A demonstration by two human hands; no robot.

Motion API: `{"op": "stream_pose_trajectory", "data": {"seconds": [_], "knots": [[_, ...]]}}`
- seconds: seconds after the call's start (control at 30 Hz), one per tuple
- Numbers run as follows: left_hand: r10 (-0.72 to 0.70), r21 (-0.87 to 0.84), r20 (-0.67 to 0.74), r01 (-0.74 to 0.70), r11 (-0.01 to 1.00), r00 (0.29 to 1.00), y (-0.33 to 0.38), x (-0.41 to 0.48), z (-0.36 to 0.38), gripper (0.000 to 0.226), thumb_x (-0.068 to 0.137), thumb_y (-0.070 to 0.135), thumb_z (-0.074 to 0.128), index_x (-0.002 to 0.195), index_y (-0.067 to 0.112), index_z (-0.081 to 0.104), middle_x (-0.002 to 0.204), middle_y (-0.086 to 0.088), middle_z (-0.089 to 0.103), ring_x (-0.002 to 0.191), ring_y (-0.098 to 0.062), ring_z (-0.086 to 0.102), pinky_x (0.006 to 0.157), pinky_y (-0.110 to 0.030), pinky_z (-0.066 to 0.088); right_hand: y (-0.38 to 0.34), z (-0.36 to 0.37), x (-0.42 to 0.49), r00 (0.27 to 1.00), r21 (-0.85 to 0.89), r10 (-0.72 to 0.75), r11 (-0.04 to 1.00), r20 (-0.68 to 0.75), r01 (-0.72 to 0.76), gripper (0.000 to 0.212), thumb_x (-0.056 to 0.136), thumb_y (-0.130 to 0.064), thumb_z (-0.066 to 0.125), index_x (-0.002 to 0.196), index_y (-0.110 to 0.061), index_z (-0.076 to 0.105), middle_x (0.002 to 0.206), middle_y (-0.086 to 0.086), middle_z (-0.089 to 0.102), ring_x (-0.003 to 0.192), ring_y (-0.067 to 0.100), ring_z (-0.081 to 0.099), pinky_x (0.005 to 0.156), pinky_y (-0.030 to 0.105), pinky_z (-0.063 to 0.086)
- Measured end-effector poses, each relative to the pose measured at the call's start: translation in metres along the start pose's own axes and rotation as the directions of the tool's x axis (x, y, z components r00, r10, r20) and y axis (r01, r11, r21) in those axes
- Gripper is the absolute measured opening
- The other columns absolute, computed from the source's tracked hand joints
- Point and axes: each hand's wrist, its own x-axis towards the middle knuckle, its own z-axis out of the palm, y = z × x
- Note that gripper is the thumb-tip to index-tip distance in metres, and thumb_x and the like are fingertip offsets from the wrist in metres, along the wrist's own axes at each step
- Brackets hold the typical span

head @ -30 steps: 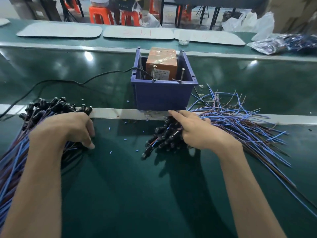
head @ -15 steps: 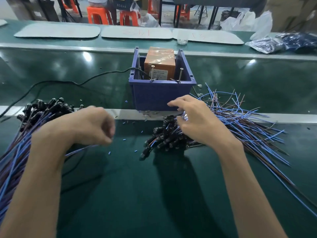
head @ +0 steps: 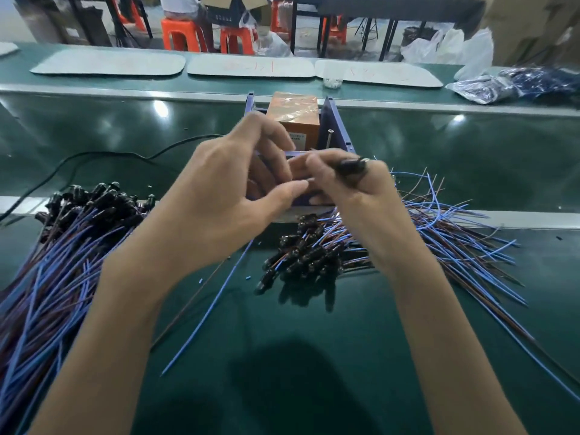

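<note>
Lifting: my left hand (head: pixel 219 196) is off the left bundle (head: pixel 62 252) and my right hand (head: pixel 354 196) off the middle pile (head: pixel 301 259); both now meet in front of the blue bin (head: pixel 334 127)
Right fingers (head: pixel 314 161): clenched round the black end of one lead (head: pixel 350 167)
Left fingers (head: pixel 266 130): curled against the right ones; I cannot tell whether they pinch anything
Lead: raised clear of the worktop (head: pixel 314 356); its blue wire (head: pixel 213 304) trails down to it
Meaning: one piece is singled out; I judge the work on it starts next
</note>
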Motion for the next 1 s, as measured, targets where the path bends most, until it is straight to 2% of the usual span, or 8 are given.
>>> {"op": "stream_pose_trajectory", "data": {"seconds": [0.13, 0.2, 0.33, 0.47, 0.6, 0.67, 0.8, 1.0], "knots": [[-0.315, 0.089, 0.301, 0.302, 0.949, 0.900, -0.016, 0.001, 0.000, 0.071, 0.081, 0.048, 0.063, 0.141, 0.028, 0.030, 0.076, 0.013, 0.074, 0.066, -0.003, 0.070, 0.076, -0.037, 0.056, -0.009, -0.008, -0.002, 0.996, 0.027, -0.060, 0.998, -0.066, 0.062, 0.024, 0.102, -0.024, 0.041, 0.098, -0.021, 0.064, 0.103, -0.007, 0.073, 0.099, 0.010, 0.067, 0.082, 0.021, 0.050], [-0.405, 0.214, 0.358, 0.349, 0.913, 0.841, -0.025, 0.002, 0.002, 0.065, 0.083, 0.048, 0.060, 0.141, 0.029, 0.036, 0.077, 0.016, 0.074, 0.069, 0.003, 0.068, 0.080, -0.037, 0.056, -0.014, -0.009, -0.003, 0.998, 0.152, -0.047, 0.987, -0.038, 0.053, 0.028, 0.102, -0.027, 0.037, 0.098, -0.018, 0.063, 0.103, -0.004, 0.074, 0.106, 0.014, 0.066, 0.088, 0.025, 0.051], [-0.460, 0.203, 0.217, 0.421, 0.884, 0.861, -0.036, 0.005, -0.004, 0.016, 0.087, 0.042, 0.060, 0.098, 0.030, 0.062, 0.073, 0.012, 0.073, 0.081, -0.005, 0.068, 0.086, -0.039, 0.054, -0.022, -0.011, -0.005, 1.000, 0.376, -0.025, 0.926, -0.008, 0.026, 0.036, 0.103, -0.028, 0.029, 0.096, -0.011, 0.060, 0.082, 0.003, 0.074, 0.090, 0.023, 0.071, 0.089, 0.039, 0.053], [-0.450, -0.024, 0.048, 0.451, 0.892, 0.892, -0.033, 0.006, -0.011, 0.017, 0.082, 0.035, 0.050, 0.087, 0.030, 0.066, 0.086, 0.003, 0.074, 0.089, -0.015, 0.070, 0.088, -0.043, 0.054, -0.032, -0.014, -0.004, 0.994, 0.541, 0.033, 0.841, -0.100, 0.026, 0.035, 0.104, -0.025, 0.029, 0.090, -0.006, 0.055, 0.050, 0.000, 0.047, 0.050, 0.016, 0.049, 0.067, 0.036, 0.055], [-0.436, -0.153, -0.071, 0.422, 0.894, 0.897, -0.023, 0.005, -0.012, 0.029, 0.078, 0.034, 0.042, 0.090, 0.031, 0.069, 0.088, 0.004, 0.072, 0.089, -0.012, 0.069, 0.085, -0.038, 0.056, -0.032, -0.019, -0.003, 0.980, 0.509, 0.129, 0.860, -0.153, -0.034, 0.028, 0.102, -0.019, 0.036, 0.085, -0.008, 0.055, 0.050, -0.003, 0.034, 0.042, 0.009, 0.026, 0.043, 0.019, 0.037], [-0.379, -0.093, -0.170, 0.369, 0.925, 0.910, -0.021, 0.006, -0.011, 0.024, 0.085, 0.032, 0.050, 0.099, 0.028, 0.068, 0.086, 0.010, 0.070, 0.087, -0.013, 0.069, 0.087, -0.039, 0.055, -0.031, -0.021, -0.002, 0.971, 0.457, 0.174, 0.886, -0.162, -0.082, 0.026, 0.101, -0.015, 0.038, 0.082, -0.010, 0.055, 0.049, -0.004, 0.033, 0.040, 0.006, 0.021, 0.038, 0.014, 0.023], [-0.256, 0.048, -0.373, 0.294, 0.954, 0.892, -0.021, 0.005, -0.015, 0.014, 0.090, 0.021, 0.063, 0.099, 0.030, 0.067, 0.083, 0.021, 0.065, 0.075, -0.004, 0.066, 0.077, -0.018, 0.048, -0.027, -0.026, -0.002, 0.955, 0.237, 0.240, 0.952, -0.172, -0.196, 0.026, 0.098, -0.017, 0.049, 0.076, -0.011, 0.061, 0.051, -0.006, 0.035, 0.040, 0.004, 0.020, 0.035, 0.015, 0.017], [-0.163, -0.053, -0.015, 0.162, 0.985, 0.987, -0.012, 0.002, 0.000, 0.024, 0.085, 0.005, 0.070, 0.082, 0.028, 0.065, 0.077, 0.007, 0.071, 0.068, -0.008, 0.069, 0.069, -0.016, 0.054, -0.021, -0.023, -0.002, 0.934, 0.009, 0.316, 0.948, -0.165, -0.319, 0.021, 0.094, -0.026, 0.057, 0.086, -0.014, 0.073, 0.066, -0.007, 0.066, 0.043, 0.001, 0.041, 0.039, 0.011, 0.024]]}}
